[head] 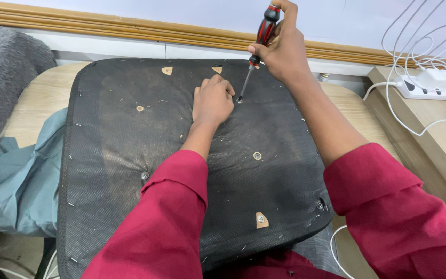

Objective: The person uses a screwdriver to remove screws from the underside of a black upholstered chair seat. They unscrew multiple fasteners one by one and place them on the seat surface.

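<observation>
Upturned seat cushion (181, 155), its black fabric underside stapled along the edges, lying flat across a pale wooden surface (37, 98). Right hand (282, 49) raised above the far half of the cushion, fingers wrapped tight around the red-and-black handle of a screwdriver (258, 46). Shaft tilted down and to the left, tip seated in a screw hole (239, 99) near the cushion's far middle. Left hand (211, 101) resting on the black fabric just beside that hole, fingers curled in loosely, knuckles close to the tip, holding nothing visible. Another metal insert (257, 155) nearer, right of centre, untouched. Both sleeves red. Teal cloth (21, 175) bunched under the cushion's left edge. White power strip (432, 85) with white cables on a side shelf to the right, well apart from the hands.
</observation>
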